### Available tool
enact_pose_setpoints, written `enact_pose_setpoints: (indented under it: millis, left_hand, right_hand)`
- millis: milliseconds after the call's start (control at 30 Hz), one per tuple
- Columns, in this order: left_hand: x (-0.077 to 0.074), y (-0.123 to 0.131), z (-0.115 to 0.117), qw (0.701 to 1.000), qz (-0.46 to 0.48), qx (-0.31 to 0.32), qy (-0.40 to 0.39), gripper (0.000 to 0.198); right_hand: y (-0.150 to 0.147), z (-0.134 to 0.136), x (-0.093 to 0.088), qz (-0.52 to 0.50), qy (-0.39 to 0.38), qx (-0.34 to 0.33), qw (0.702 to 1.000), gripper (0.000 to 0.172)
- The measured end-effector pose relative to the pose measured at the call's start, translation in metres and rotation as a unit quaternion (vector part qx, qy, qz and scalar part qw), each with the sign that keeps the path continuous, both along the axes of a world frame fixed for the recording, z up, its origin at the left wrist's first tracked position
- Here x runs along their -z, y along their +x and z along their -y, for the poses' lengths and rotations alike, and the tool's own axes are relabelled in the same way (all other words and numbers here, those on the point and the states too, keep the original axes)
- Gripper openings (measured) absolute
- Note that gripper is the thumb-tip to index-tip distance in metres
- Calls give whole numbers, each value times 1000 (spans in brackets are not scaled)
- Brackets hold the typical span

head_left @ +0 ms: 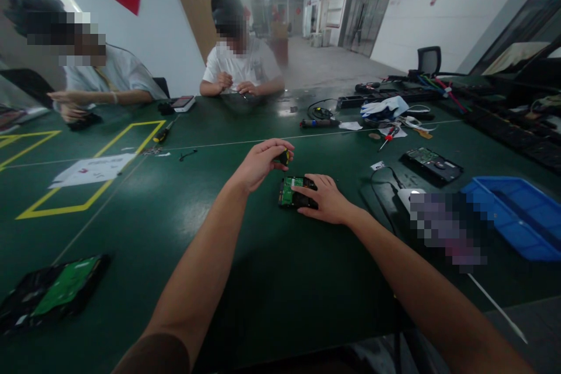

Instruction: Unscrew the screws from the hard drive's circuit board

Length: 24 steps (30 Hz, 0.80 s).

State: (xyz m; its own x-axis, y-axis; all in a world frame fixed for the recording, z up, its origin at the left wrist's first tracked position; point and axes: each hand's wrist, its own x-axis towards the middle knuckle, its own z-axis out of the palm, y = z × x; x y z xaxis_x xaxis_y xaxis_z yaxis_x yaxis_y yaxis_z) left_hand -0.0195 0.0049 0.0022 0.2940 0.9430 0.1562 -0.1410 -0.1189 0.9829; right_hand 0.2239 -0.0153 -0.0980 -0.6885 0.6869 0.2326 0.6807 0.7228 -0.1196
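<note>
A small hard drive (pixel 290 191) with a green circuit board facing up lies on the dark green table (pixel 272 280) in front of me. My right hand (pixel 325 198) rests flat on its right side, fingers spread over it. My left hand (pixel 263 162) hovers just above and left of the drive, fingers pinched round a small black and yellow tool (pixel 284 157), probably a screwdriver handle.
Another hard drive (pixel 52 289) lies at the near left, a third (pixel 432 163) at the right beside a blue tray (pixel 512 216). Tools and cables (pixel 385 114) lie at the back right. Two people sit across the table at the left and centre. Yellow tape marks a rectangle (pixel 94 166).
</note>
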Motion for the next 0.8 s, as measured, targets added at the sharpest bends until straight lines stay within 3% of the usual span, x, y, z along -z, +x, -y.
enact_pose_setpoints:
  millis: [500,800]
  left_hand:
    - [5,0,0,994,-74,-44,60,21]
    - [3,-1,0,997,-65,-36,34,20]
  right_hand:
    - [0,0,-1,-3,-8,-2,1000,66]
    - [0,0,-1,-1,-1,-4,1000,66]
